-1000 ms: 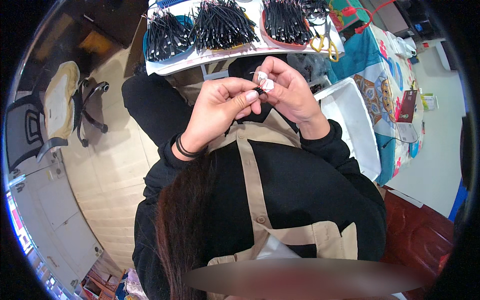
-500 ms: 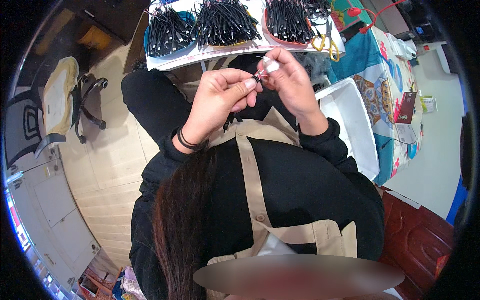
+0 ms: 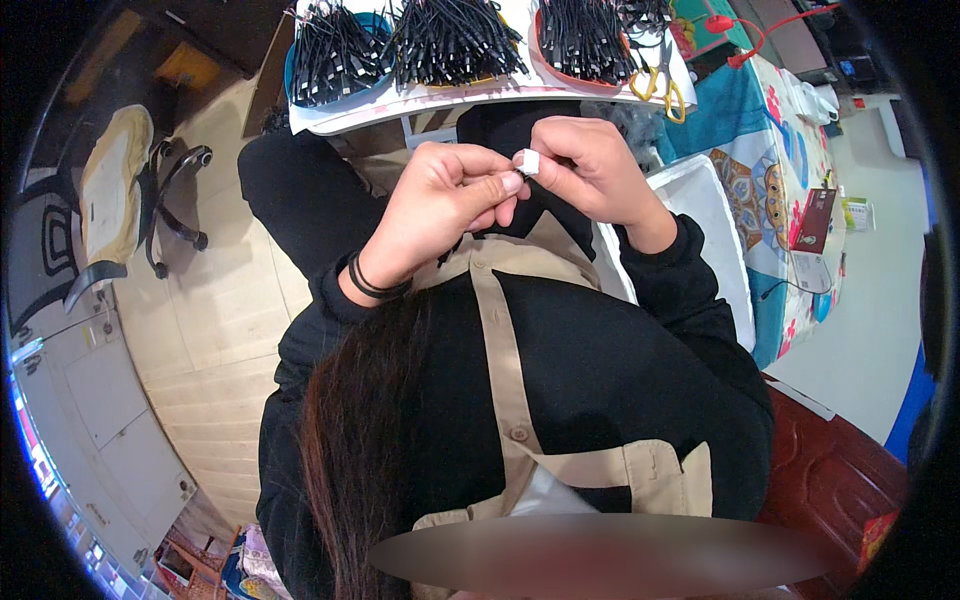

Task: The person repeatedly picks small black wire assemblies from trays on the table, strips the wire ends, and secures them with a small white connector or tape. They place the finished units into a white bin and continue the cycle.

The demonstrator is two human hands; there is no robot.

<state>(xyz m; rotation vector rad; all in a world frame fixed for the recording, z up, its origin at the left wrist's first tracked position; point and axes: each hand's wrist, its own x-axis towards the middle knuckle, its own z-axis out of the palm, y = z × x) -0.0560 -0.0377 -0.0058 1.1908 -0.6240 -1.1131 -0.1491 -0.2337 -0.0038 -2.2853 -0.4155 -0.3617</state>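
Note:
In front of my body, both hands meet at the fingertips. My left hand (image 3: 450,200) is closed, its thumb and index finger pinching the end of a thin black cable (image 3: 521,175); only a tiny dark bit shows. My right hand (image 3: 595,170) is also closed, thumb against curled index finger, right beside the left fingertips. A white wrap (image 3: 530,162) covers its thumb tip. Whatever lies between the right fingers is hidden. Beyond the hands, black cables with small connector ends (image 3: 455,40) lie in bundles on a white table (image 3: 420,122).
A blue basin (image 3: 291,82) and an orange-red basin (image 3: 572,80) hold more cables. Yellow-handled scissors (image 3: 660,92) lie at the table's right end. To my right stands a white box (image 3: 725,265) beside a cloth-covered table (image 3: 770,310). An office chair (image 3: 115,190) is at far left.
My right hand has dropped slightly and turned, its fingers curling down against the left fingertips. The thin red and white wires seen between the hands before are now covered.

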